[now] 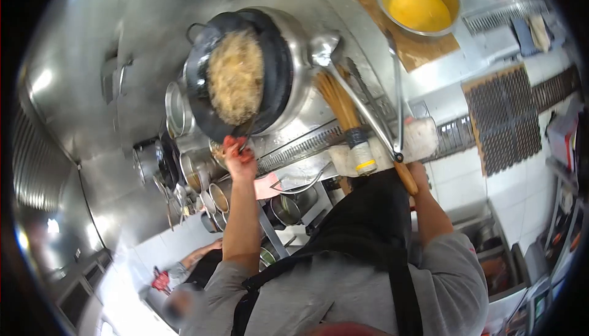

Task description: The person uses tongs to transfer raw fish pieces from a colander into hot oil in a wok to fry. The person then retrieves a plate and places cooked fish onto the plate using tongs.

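A black wok (277, 66) sits on a large round burner, with a heap of light brown, blurred food (236, 78) in it, partly in motion. My left hand (239, 155) is closed around a red cloth (236, 145) at the wok's near edge, by its handle. Low on the right, my right hand (419, 176) is beside the wooden handle (405, 178) of a long metal utensil; its fingers are mostly hidden behind that handle and the apron. A bamboo brush (340, 103) lies on the counter edge near a metal ladle (324, 48).
A steel bowl of yellow liquid (419, 10) stands on a brown board (423, 51) at the upper right. A dark grate (504, 118) lies at the right. Pots (195, 170) are at the lower left. Another person (187, 271) is at the bottom left.
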Demonstrator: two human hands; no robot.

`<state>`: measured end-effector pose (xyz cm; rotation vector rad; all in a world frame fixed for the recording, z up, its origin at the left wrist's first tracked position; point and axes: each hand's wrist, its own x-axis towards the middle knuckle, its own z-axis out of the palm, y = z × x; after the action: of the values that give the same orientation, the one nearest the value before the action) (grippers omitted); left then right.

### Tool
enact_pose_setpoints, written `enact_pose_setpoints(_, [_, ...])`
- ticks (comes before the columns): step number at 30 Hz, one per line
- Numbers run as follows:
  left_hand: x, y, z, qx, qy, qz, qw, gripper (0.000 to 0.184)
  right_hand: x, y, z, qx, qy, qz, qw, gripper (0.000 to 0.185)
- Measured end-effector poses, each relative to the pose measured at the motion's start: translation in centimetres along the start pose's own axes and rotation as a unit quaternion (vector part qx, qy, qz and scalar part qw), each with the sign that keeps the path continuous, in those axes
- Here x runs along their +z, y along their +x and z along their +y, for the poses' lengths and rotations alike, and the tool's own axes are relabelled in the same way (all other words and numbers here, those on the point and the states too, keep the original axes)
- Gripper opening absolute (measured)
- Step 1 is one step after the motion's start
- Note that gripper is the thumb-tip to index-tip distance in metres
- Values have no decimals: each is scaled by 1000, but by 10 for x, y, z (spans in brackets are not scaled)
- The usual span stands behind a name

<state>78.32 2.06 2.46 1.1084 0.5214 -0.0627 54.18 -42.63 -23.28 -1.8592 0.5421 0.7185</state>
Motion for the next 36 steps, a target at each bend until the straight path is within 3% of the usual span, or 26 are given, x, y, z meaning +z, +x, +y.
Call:
enact_pose_setpoints(1, [23,-6,-8,-5,-9,77,997,27,-19,-15,2,40,-37,-10,998,37])
enact_pose_setpoints(2, [43,-14,-10,-24,-11,47,999,23,-34,-34,3,92,-91,2,992,41])
enact_pose_setpoints(3, [41,-10,-11,-66,-43,19,997,25,-29,-41,53,20,-173,68,982,45])
enact_pose_setpoints(4, [53,-14,-9,-50,-24,52,997,23,-36,-51,77,40,-252,71,964,48])
enact_pose_setpoints(6, [20,-6,7,-69,53,36,996,23,-67,-77,89,96,-286,75,950,51])
enact_pose_setpoints(7, [-13,7,16,-84,57,21,995,23,-79,-88,91,96,-277,95,951,52])
enact_pose_setpoints(8, [-24,18,24,-100,-3,90,991,27,-91,-99,85,106,-259,121,952,51])
enact_pose_setpoints(10, [-11,-5,29,-37,-2,27,999,22,-106,-118,61,117,-235,137,955,50])
enact_pose_setpoints(12, [27,-39,36,-81,-38,13,996,15,-109,-131,46,93,-256,157,949,49])
enact_pose_setpoints(14, [-6,-4,18,-91,-12,19,996,11,-107,-131,40,41,-289,169,941,46])
enact_pose_setpoints(16, [4,-2,16,-81,0,82,993,12,-101,-97,56,34,-235,167,957,45])
enact_pose_setpoints(18, [5,-3,16,-81,-40,50,995,12,-98,-85,30,-27,-206,188,960,44])
enact_pose_setpoints(20, [-1,-10,9,-87,-76,25,993,11,-102,-104,-23,34,-193,159,968,45])
enact_pose_setpoints(21, [-1,-10,7,-88,-75,10,993,12,-105,-110,-35,11,-245,158,957,43])
enact_pose_setpoints(24, [-5,1,3,-73,-92,-15,993,13,-111,-123,-38,27,-204,170,964,43])
enact_pose_setpoints(25, [-4,2,2,-65,-75,-1,995,15,-115,-129,-33,23,-209,174,962,43])
enact_pose_setpoints(27, [2,3,2,-53,-67,11,996,17,-127,-138,-27,-77,-319,206,922,38])
enact_pose_setpoints(28, [4,2,2,-53,-74,30,995,21,-131,-139,-27,-82,-325,209,919,38])
enact_pose_setpoints(30, [6,-11,3,-52,-90,56,993,27,-140,-149,-27,18,-246,190,950,36])
enact_pose_setpoints(32, [8,-27,9,-1,-102,167,981,39,-142,-157,-49,-28,-312,201,928,36])
enact_pose_setpoints(34, [-35,-29,-8,7,-121,90,989,35,-149,-149,-46,-48,-333,214,917,37])
enact_pose_setpoints(36, [-65,-48,-17,23,-91,176,980,27,-153,-143,-50,-54,-328,196,923,36])
